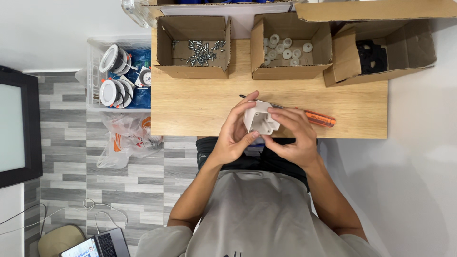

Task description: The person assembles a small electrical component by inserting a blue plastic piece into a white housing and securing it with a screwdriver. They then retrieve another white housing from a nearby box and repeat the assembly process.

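Observation:
Both hands hold a small white plastic housing point(259, 119) above the near edge of the wooden table point(200, 102). My left hand point(235, 135) wraps its left side, thumb under it and fingers over the top. My right hand point(293, 135) grips its right side with fingers on top. An orange-handled screwdriver point(318, 118) lies on the table just behind my right hand, its shaft partly hidden by the housing.
Three open cardboard boxes stand at the table's back: one with screws point(202, 51), one with white round parts point(285, 48), one with black parts point(371, 56). Left of the table are a clear bin of round lamps point(116, 78) and a plastic bag point(128, 140) on the floor. A laptop point(97, 245) sits lower left.

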